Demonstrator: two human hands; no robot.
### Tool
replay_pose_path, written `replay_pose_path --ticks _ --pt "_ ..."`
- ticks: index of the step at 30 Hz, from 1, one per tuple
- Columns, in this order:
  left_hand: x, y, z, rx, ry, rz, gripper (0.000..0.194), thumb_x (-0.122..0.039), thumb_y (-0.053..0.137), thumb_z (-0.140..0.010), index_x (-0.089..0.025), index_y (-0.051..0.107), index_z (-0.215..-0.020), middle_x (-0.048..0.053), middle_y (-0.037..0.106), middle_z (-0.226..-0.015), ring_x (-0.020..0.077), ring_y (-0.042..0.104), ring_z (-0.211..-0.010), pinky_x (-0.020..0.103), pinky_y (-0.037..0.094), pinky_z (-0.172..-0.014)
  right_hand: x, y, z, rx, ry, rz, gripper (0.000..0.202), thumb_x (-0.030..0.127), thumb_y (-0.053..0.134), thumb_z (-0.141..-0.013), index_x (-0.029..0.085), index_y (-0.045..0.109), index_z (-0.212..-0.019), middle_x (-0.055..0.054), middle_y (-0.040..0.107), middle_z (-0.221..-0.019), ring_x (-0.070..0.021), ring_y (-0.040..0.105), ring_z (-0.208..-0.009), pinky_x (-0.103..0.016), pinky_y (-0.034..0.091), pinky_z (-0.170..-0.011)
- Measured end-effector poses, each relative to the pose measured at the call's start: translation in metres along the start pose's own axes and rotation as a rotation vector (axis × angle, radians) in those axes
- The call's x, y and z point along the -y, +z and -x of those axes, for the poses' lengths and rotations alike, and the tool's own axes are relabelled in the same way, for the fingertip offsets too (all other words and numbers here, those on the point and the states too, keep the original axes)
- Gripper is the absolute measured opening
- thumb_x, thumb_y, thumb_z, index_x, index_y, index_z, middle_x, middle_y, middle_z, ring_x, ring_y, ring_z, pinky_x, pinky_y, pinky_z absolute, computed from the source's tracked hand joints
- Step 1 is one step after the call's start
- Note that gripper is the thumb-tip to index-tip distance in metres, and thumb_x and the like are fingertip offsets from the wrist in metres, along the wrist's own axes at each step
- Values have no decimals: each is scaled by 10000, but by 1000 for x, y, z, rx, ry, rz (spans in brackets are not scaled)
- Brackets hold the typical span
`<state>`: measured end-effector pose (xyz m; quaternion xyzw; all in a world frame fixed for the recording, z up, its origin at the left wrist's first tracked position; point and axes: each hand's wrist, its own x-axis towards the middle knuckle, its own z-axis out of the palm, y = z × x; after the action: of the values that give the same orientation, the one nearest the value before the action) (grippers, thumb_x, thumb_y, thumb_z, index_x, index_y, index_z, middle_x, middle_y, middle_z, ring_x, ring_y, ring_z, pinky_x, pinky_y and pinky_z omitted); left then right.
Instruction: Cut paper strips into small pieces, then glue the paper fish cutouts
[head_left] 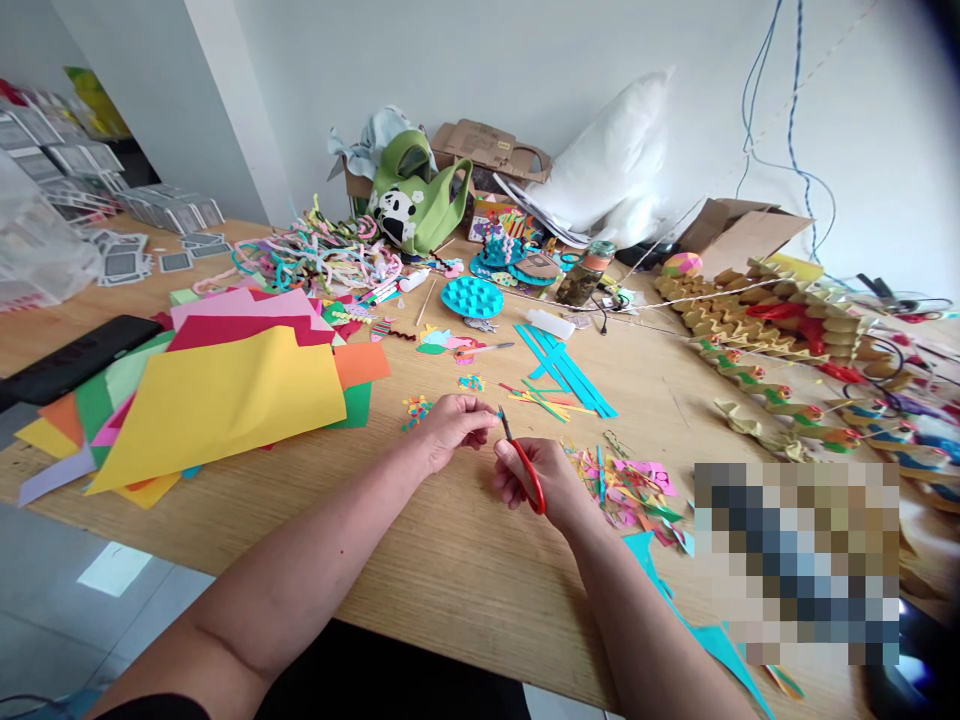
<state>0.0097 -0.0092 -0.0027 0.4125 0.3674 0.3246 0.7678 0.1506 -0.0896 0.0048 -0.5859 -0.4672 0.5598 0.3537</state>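
My right hand [551, 478] is closed around red-handled scissors [538, 490], their blades pointing up and away to the left. Just left of the tips, my left hand [456, 428] pinches a tiny bit of blue paper [497, 413] that touches or nearly touches the blades. Beyond my left fingers lie small piles of coloured paper bits [471, 382], one mostly blue and another mixed [415, 410]. Thin yellow, green and red strips [551, 400] are behind the scissors, with wider blue strips [562, 370] farther back.
Coloured sheets, yellow uppermost [232, 400], are stacked at left beside a black case [82, 355]. Paper scraps [630, 490] lie right of my right hand. Farther back are a blue round piece [472, 297], a bottle [586, 275], pipe cleaners [315, 255] and a green panda bag [416, 200]. Egg-carton pieces [750, 320] line the right.
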Motion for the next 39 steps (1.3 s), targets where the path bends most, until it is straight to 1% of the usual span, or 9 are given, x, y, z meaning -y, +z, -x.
replay_pose_path --ticks 13,22,30,39 --pt "-1 2 2 9 -6 -4 108 -142 683 -628 -125 617 -712 -31 563 -522 64 507 -468 186 375 -472 4 2 1 1 -12 -29 591 716 688 -628 134 580 -621 -48 638 -523 -115 580 -405 -203 476 -394" --pt "-1 2 2 5 -9 -2 118 -142 688 -627 -126 615 -719 -32 565 -532 63 509 -471 185 369 -471 1 1 0 -9 -2 -44 576 703 709 -613 147 557 -614 -43 632 -517 -123 578 -392 -202 462 -370" --pt "-1 2 2 7 -1 2 139 -159 706 -618 -122 620 -720 -34 564 -534 58 503 -468 182 368 -469 -2 0 0 1 -16 -9 579 707 674 -658 142 570 -586 -35 604 -482 -116 567 -383 -193 454 -369" --pt "-1 0 1 -2 68 30 137 -174 708 -626 -131 611 -712 -44 551 -537 48 488 -451 179 369 -465 0 1 1 16 -3 -22 557 684 689 -660 141 575 -618 -32 620 -513 -116 578 -397 -198 466 -379"
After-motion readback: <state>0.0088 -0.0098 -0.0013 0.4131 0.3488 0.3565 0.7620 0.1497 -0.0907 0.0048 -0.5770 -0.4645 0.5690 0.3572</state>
